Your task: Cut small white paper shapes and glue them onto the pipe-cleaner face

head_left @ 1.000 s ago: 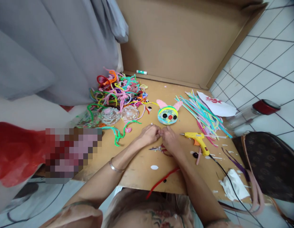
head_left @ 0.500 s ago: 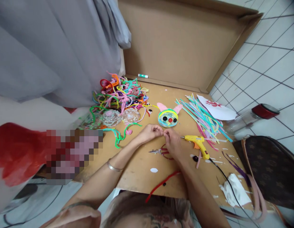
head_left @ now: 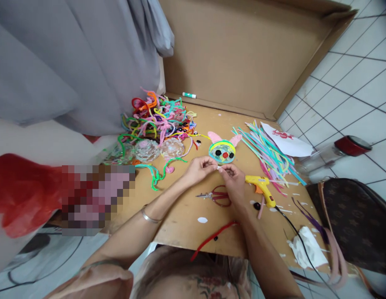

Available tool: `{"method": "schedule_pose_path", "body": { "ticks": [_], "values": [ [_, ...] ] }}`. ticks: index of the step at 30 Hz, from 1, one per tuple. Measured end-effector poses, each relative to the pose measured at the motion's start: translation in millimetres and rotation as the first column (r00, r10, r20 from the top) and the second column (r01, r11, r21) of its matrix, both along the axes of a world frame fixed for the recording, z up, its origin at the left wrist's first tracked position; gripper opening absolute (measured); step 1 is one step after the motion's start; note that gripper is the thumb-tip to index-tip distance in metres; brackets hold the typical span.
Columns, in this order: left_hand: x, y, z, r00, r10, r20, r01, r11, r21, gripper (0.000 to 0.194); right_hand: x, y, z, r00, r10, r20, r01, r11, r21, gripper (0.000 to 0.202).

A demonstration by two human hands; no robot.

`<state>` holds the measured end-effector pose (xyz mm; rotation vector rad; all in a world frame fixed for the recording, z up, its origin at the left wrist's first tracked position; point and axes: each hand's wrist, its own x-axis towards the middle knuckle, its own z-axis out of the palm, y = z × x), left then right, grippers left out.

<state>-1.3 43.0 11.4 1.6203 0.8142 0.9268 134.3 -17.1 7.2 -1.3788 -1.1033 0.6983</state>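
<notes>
The fingertips of the left hand (head_left: pixel 200 170) and right hand (head_left: pixel 234 178) meet in a pinch, closed on a small white piece (head_left: pixel 219 167) — too small to make out what it is or how it is shaped. Both hands seem to share it, thumbs and forefingers together.

Just beyond them on the table (head_left: pixel 180 207) lies the animal face (head_left: pixel 222 160), face up, and it looks well along. Two pink ears (head_left: pixel 214 137) stand out at its top, a yellow and green band (head_left: pixel 226 144) arches over the brow, and a red nose (head_left: pixel 225 155) sits between two black eyes (head_left: pixel 218 153). No mouth shows, though the fingers may hide a little of the lower rim. The white piece is in the fingers, so whatever place it has is still to be filled.

Nearer the body, the scissors (head_left: pixel 209 195) lie below the hands, then a white oval (head_left: pixel 202 220) and a red stem (head_left: pixel 208 241), both loose. To the right rest the glue gun (head_left: pixel 258 181), a black bead (head_left: pixel 256 206) and straight stems (head_left: pixel 267 145). Off left, beside a tangled pile (head_left: pixel 161 118), two clear discs (head_left: pixel 146 149) show no eyes or ears — far less finished, by the look of them.
</notes>
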Motion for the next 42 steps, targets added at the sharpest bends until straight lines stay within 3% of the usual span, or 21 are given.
{"method": "schedule_pose_path", "body": {
  "ticks": [11, 18, 23, 28, 36, 42],
  "values": [
    [3, -1, 0.6, 0.993, 0.060, 0.106, -0.047, 0.992, -0.121, 0.023, -2, -1, 4.5, 0.983, -0.012, -0.181, 0.002, 0.999, -0.051, 0.022],
    [1, -1, 1.0, 0.997, 0.065, -0.049, -0.065, 0.998, 0.003, 0.018, -2, 1, 6.2, 0.989, 0.000, -0.148, -0.010, 0.998, -0.064, 0.023],
    [8, 7, 6.9, 0.980, 0.193, -0.052, -0.187, 0.977, 0.105, 0.017, 2, 14, 21.7, 0.995, -0.047, 0.085, 0.048, 0.999, -0.006, 0.020],
    [14, 22, 19.4, 0.960, 0.277, -0.050, -0.263, 0.945, 0.195, 0.011, 7, 31, 40.1, 0.936, -0.116, 0.332, 0.135, 0.990, -0.037, 0.021],
    [19, 35, 9.9, 0.955, 0.278, -0.105, -0.268, 0.958, 0.099, 0.014, 5, 39, 44.0, 0.791, -0.130, 0.598, 0.233, 0.968, -0.097, 0.021],
    [21, 38, 4.7, 0.956, 0.285, -0.073, -0.283, 0.958, 0.036, 0.015, 1, 40, 45.0, 0.720, -0.167, 0.674, 0.272, 0.961, -0.054, 0.020]
  ]
}}
